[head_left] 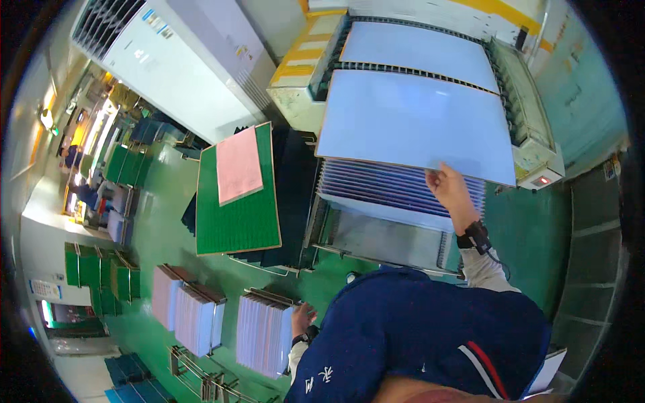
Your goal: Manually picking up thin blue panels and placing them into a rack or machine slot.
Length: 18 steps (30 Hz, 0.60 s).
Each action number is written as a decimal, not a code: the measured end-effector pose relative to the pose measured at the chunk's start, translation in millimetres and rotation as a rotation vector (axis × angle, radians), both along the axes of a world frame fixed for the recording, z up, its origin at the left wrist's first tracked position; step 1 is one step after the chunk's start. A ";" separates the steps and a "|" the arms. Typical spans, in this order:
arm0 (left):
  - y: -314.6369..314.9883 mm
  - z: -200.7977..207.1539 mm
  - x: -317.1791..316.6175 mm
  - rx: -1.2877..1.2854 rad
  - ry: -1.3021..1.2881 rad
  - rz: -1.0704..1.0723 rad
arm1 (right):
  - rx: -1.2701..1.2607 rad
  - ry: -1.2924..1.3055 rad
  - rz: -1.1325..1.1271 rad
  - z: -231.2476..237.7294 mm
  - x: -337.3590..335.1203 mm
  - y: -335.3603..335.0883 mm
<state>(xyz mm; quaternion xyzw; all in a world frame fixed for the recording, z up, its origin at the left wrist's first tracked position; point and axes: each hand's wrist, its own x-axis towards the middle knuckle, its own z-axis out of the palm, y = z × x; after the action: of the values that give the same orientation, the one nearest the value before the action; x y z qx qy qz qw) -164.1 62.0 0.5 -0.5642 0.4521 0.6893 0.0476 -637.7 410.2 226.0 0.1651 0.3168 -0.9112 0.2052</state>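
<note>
Navy clothing (pixel 430 329) on the person's body filled the space around five o'clock, nearest the camera, with a red and a white stripe slanting across it. Toward three o'clock the right hand (pixel 449 188) came up from a pale sleeve, a dark band (pixel 474 236) around its wrist; thumb and bent fingers pinched the near edge of a pale blue panel (pixel 416 121). That panel lay between one and two o'clock, on a roller machine (pixel 531 111), its near edge reaching out over a rack of stacked panels (pixel 383 191) below. Behind it, at one o'clock, lay a second panel (pixel 420 50) of the same colour, with a row of dark rollers showing between the two.

At six o'clock the left hand (pixel 302 319) hung low, just beside an upright row of pale panels (pixel 265 336) at seven o'clock. Its fingers looked loosely bent, but I could not tell whether they were closed together or touched the row. Another upright row (pixel 195 319) stood between seven and eight o'clock on the green floor (pixel 175 235).

Between eight and nine o'clock, a green board (pixel 235 221) lay tilted over dark sheets (pixel 289 195), with a pink sheet (pixel 239 164) on its upper part. Between ten and eleven o'clock stood a tall white air conditioner (pixel 181 67).
</note>
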 end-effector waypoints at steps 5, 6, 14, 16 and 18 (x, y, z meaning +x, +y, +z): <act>3.9 2.0 -9.1 -0.012 0.080 0.016 | 0.112 0.009 0.091 -4.5 -3.7 -2.7; 4.1 4.0 -11.9 -0.018 0.088 0.026 | 0.114 0.023 0.068 -5.2 -5.3 -4.3; 11.4 26.7 -31.8 -0.077 -0.075 -0.097 | 0.086 0.057 0.013 -9.6 -29.4 -5.0; 12.4 25.7 -28.5 -0.068 -0.088 -0.047 | 0.093 0.034 0.022 -9.1 -36.2 -4.7; 13.9 24.3 -26.8 -0.024 -0.027 0.031 | 0.115 0.003 0.033 -7.8 -42.7 -3.4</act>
<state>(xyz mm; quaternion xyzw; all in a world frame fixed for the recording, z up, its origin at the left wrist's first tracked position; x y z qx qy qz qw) -191.0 75.9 24.8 -0.5809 0.4507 0.6768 0.0362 -680.4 406.8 218.2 0.1702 0.3718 -0.8881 0.2100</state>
